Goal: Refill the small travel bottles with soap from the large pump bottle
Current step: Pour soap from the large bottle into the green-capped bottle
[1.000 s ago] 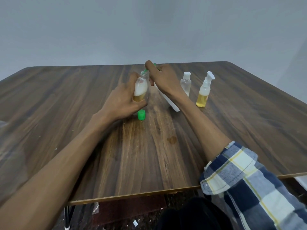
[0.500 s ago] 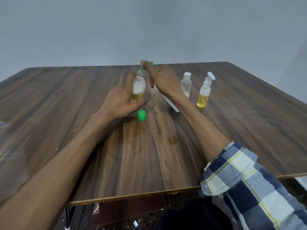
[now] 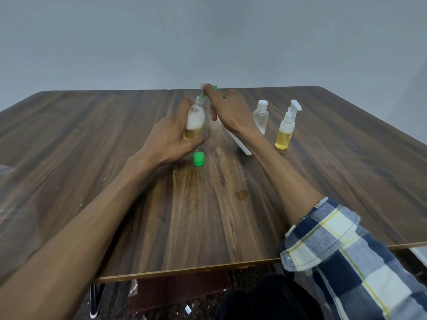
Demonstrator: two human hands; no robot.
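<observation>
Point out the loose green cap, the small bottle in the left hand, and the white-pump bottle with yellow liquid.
green cap (image 3: 199,159), head view, on its ribbed side wall.
small bottle (image 3: 195,121), head view, on the foamy middle of its body.
pump bottle (image 3: 284,137), head view, on the yellow-filled lower body.

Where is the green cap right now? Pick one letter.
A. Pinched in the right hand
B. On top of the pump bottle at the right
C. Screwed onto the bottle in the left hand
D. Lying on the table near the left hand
D: the green cap lies on the table, just below the left hand, whose small bottle has an open neck.
</observation>
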